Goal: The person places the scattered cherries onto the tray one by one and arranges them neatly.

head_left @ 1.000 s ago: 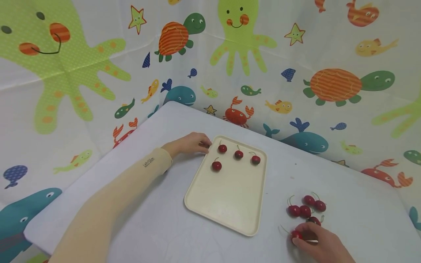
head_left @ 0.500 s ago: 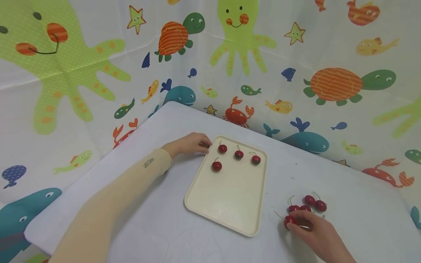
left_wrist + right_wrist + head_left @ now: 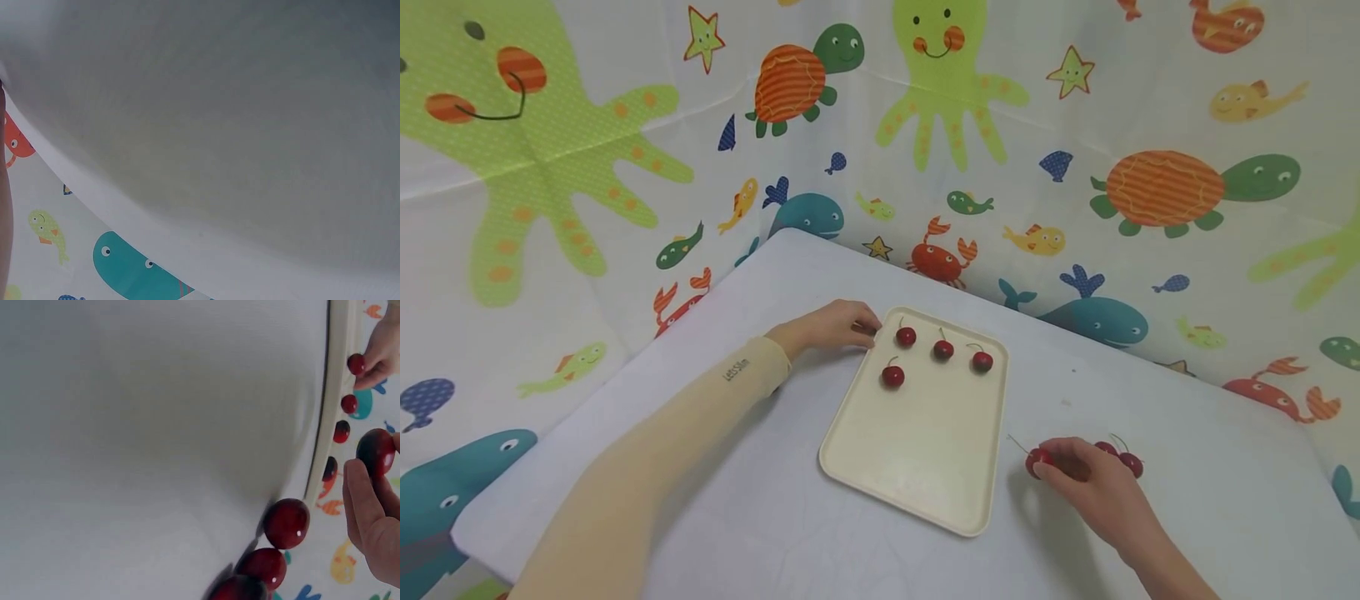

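My right hand [image 3: 1101,492] pinches a dark red cherry [image 3: 1037,463] between thumb and fingertips, its thin stem pointing up and left. In the right wrist view this cherry [image 3: 376,452] appears above the table surface. The right hand is just right of a cream rectangular tray [image 3: 917,450]. At the tray's far left edge, my left hand [image 3: 838,325] holds the rim with thumb and fingers. Several cherries lie on the tray's far part, three in a row and one cherry [image 3: 892,377] nearer. The left wrist view shows mostly white tabletop.
Loose cherries [image 3: 1131,465] lie on the white table [image 3: 760,500] right of the tray, partly hidden behind my right hand. The right wrist view shows three of them close together, with a cherry [image 3: 286,524] in front. A cloth with sea animals [image 3: 865,83] surrounds the far sides.
My right hand has lifted the cherry off the table beside the loose ones and carried it up and left toward the tray. The left hand stays at the tray's rim.
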### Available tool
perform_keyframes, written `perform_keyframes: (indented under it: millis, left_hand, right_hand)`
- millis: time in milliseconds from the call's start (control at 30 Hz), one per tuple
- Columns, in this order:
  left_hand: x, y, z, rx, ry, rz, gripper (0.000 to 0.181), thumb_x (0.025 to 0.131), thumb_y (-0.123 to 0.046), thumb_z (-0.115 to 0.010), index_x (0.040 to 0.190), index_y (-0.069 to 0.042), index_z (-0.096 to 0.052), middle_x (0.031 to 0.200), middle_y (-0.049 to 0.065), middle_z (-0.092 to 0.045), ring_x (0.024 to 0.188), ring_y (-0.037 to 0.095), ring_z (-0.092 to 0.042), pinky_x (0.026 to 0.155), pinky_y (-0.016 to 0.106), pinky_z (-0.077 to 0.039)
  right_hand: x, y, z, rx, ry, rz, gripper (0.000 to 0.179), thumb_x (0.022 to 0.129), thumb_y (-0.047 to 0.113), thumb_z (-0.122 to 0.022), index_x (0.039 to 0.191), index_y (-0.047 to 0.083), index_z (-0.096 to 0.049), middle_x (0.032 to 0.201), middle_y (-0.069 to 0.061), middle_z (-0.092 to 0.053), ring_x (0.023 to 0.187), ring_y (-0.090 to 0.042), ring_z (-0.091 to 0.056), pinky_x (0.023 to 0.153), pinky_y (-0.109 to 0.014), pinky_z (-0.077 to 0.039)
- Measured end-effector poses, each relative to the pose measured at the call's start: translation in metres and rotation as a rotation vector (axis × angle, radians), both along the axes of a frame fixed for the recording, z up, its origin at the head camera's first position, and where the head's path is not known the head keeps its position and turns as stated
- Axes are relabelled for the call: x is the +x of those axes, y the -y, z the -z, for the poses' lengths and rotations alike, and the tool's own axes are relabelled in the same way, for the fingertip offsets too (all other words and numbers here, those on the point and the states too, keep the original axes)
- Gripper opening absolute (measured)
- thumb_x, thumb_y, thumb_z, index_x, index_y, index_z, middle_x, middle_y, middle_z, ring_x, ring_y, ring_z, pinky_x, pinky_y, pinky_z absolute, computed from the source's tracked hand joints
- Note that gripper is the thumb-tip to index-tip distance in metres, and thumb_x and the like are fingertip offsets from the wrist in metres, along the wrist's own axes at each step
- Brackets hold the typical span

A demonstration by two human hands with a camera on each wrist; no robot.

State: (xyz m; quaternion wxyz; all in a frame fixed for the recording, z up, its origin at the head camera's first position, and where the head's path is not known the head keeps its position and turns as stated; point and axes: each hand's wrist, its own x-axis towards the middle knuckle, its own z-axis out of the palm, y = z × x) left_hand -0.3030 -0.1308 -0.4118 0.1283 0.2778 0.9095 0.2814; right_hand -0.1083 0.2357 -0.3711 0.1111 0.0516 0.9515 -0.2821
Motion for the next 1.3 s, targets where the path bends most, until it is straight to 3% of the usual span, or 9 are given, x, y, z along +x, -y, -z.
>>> perform_keyframes:
  millis: [333,633,833,1300]
  left_hand:
    - [0.001,0.0,-0.002,0.002,-0.004,0.004,0.036,0.084,-0.023,-0.067,0.118,-0.01,-0.062,0.116,0.005,-0.059,0.104,0.017,-0.054,0.097,0.031,-0.046]
    - [0.0,0.001,-0.002,-0.001,0.001,-0.005,0.036,0.084,-0.023,-0.067,0.118,-0.012,-0.062,0.117,0.004,-0.059,0.103,0.016,-0.054,0.096,0.03,-0.046]
    - [0.001,0.0,-0.003,0.001,0.006,-0.002,0.036,0.084,-0.023,-0.067,0.118,-0.011,-0.062,0.117,0.005,-0.059,0.104,0.017,-0.055,0.096,0.031,-0.046]
    - [0.001,-0.001,-0.004,0.004,0.0,0.004,0.035,0.084,-0.023,-0.067,0.117,-0.01,-0.063,0.117,0.005,-0.06,0.103,0.017,-0.055,0.096,0.031,-0.046]
  right_hand:
    - [-0.019,0.021,-0.002,-0.042,0.005,0.054,0.051,0.077,0.052,-0.066,0.112,0.016,-0.06,0.105,-0.002,-0.065,0.096,-0.017,-0.058,0.074,-0.032,-0.055]
    - [-0.043,0.036,-0.001,-0.15,0.061,0.05,0.054,0.078,0.053,-0.065,0.117,0.016,-0.058,0.112,-0.003,-0.062,0.099,-0.018,-0.058,0.089,-0.04,-0.051]
    - [-0.052,0.046,0.0,-0.202,0.087,0.054,0.058,0.077,0.055,-0.065,0.118,0.015,-0.057,0.113,-0.004,-0.062,0.099,-0.017,-0.059,0.092,-0.043,-0.049]
    - [-0.077,0.066,0.014,-0.205,0.105,0.055,0.052,0.076,0.05,-0.068,0.112,0.013,-0.061,0.106,-0.004,-0.064,0.099,-0.02,-0.054,0.083,-0.032,-0.052]
